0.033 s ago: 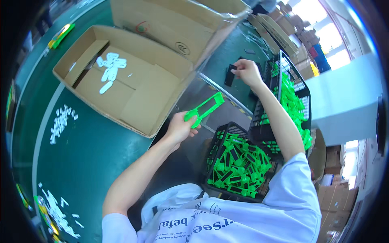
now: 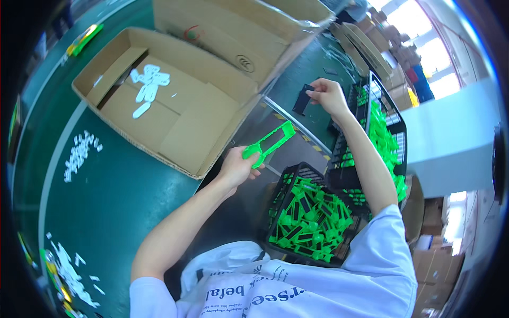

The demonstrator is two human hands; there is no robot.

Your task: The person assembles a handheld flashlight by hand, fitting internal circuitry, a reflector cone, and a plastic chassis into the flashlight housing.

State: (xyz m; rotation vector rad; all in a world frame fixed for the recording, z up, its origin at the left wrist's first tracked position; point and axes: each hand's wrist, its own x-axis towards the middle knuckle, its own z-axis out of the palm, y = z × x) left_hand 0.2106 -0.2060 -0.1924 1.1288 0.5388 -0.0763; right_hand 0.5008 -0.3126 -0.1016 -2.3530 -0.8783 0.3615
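My left hand (image 2: 241,167) is closed round the rounded end of a bright green plastic frame (image 2: 289,130), whose long rectangular opening points away from me to the right. Between the thumb and fingers of my right hand (image 2: 326,95) is a thin black rectangular plate (image 2: 302,99), tilted over the green table. The plate and the frame are apart. Below and right of the frame, a black crate (image 2: 273,214) holds a heap of green frames (image 2: 310,220), many with black plates in them.
A second black crate (image 2: 405,138) of green pieces stands beside my right forearm. At left, an open cardboard box (image 2: 132,140) holds white oval pieces (image 2: 151,82). Small white pieces (image 2: 79,153) lie on the green table (image 2: 122,212). Another black plate (image 2: 330,71) lies beyond my right hand.
The view has shifted slightly. My right hand and the black plate have moved a little and the plate's tilt differs slightly; my left hand keeps its hold on the green frame.
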